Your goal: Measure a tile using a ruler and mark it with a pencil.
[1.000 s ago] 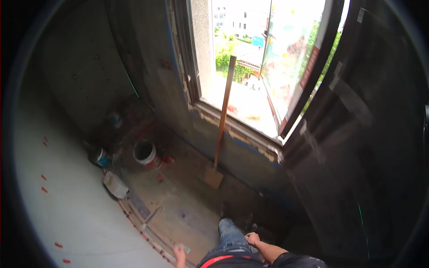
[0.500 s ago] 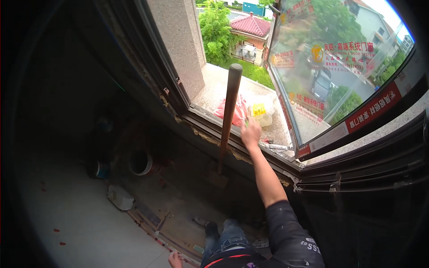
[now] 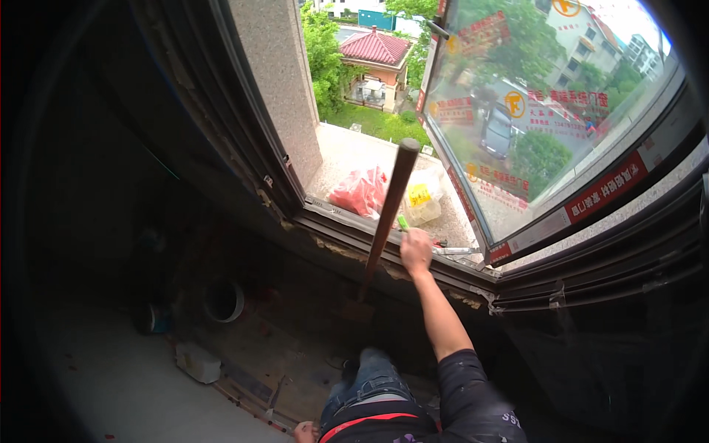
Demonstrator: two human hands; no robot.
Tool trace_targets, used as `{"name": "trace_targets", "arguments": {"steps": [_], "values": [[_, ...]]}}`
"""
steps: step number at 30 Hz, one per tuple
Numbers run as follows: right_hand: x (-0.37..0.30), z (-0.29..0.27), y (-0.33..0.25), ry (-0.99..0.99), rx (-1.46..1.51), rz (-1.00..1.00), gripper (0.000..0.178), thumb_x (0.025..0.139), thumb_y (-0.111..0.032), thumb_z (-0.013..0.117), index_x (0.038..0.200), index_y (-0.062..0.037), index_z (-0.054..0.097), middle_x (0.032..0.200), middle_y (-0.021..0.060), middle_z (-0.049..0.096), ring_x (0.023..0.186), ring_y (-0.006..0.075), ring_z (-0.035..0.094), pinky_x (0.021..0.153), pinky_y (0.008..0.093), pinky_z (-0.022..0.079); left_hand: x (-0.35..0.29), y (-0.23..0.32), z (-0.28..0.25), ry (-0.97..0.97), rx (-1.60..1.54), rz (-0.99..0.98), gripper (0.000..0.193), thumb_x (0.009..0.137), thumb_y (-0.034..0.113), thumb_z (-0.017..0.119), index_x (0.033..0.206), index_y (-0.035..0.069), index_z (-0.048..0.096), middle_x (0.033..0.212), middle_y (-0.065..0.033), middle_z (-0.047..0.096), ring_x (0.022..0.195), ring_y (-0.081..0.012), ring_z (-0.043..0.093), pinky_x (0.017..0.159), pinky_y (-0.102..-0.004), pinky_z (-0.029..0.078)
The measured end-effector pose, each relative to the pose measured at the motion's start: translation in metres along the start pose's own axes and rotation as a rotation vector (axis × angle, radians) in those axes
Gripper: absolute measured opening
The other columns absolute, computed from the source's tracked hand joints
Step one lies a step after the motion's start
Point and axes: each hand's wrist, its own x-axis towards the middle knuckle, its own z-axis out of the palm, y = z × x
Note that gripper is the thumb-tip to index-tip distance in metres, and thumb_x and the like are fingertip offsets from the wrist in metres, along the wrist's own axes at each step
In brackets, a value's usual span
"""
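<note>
the open window sash (image 3: pixel 546 111) is filling the upper right of the frame, and a pale ledge (image 3: pixel 336 148) is stretching across the upper centre. a long wooden pole (image 3: pixel 393 199) is leaning at the centre, crossing in front of the ledge. a bucket (image 3: pixel 240 301) is sitting in the dark, left of centre. a red bag (image 3: pixel 358 192) and a clear bag (image 3: pixel 423 213) are lying on the ledge. the right hand (image 3: pixel 416 252), right of centre, is keeping its fingers closed around a small green-ended item (image 3: pixel 402 223). the left hand (image 3: pixel 304 432) is showing partly at the lower edge; its grip i cannot tell. seemingly, picking up is done for the item, while both bags are lying untouched; what else is left is not showing.
</note>
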Motion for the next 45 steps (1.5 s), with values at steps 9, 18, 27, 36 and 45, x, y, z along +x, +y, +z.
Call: {"name": "trace_targets", "arguments": {"steps": [9,18,27,36,45], "values": [[-0.029,0.036,0.017,0.036,-0.407,-0.077,0.033,0.102,-0.027,0.054,0.072,-0.0131,0.062,0.073,0.013,0.066,0.067,0.0346,0.066,0.063,0.0522,0.05,0.101,0.004,-0.134,0.506,-0.4,-0.317,0.016,0.106,0.026,0.074,0.104,0.012,0.067,0.073,-0.0013,0.062,0.055,-0.0113,0.054,0.045,-0.029,0.044],[-0.017,0.025,0.015,-0.089,-0.278,-0.07,0.046,0.115,-0.038,0.045,0.11,-0.0044,0.076,0.107,0.023,0.077,0.1,0.0448,0.071,0.089,0.0553,0.054,0.115,0.171,0.004,0.408,0.019,0.098,0.023,0.102,0.028,0.074,0.11,0.007,0.076,0.093,-0.0145,0.079,0.089,-0.0269,0.079,0.081,-0.0422,0.059],[-0.019,0.031,0.02,-0.132,-0.458,-0.1,0.047,0.115,-0.041,0.046,0.113,-0.0059,0.077,0.108,0.0231,0.078,0.093,0.0466,0.073,0.083,0.0579,0.057,-0.007,-0.06,0.0,0.674,-0.23,-0.699,0.029,0.095,0.033,0.072,0.098,0.006,0.081,0.078,-0.0119,0.076,0.065,-0.0251,0.074,0.063,-0.042,0.057],[-0.022,0.01,0.051,-0.331,-0.945,-0.309,0.034,0.116,-0.024,0.048,0.142,-0.0061,0.063,0.123,0.0155,0.076,0.107,0.0298,0.075,0.087,0.0439,0.061,0.003,-0.087,0.018,0.503,-0.323,-0.716,0.029,0.094,0.029,0.079,0.105,0.002,0.081,0.092,-0.0163,0.081,0.076,-0.0264,0.077,0.069,-0.0422,0.06],[-0.153,-0.036,-0.101,-0.174,-0.64,-0.474,0.05,0.102,-0.033,0.062,0.133,0.0058,0.068,0.109,0.0264,0.077,0.094,0.0414,0.077,0.081,0.0522,0.063,0.099,-0.148,-0.141,0.443,-0.798,-0.604,0.032,0.103,0.03,0.07,0.11,0.001,0.079,0.084,-0.013,0.08,0.064,-0.0198,0.075,0.054,-0.0395,0.057]]}}
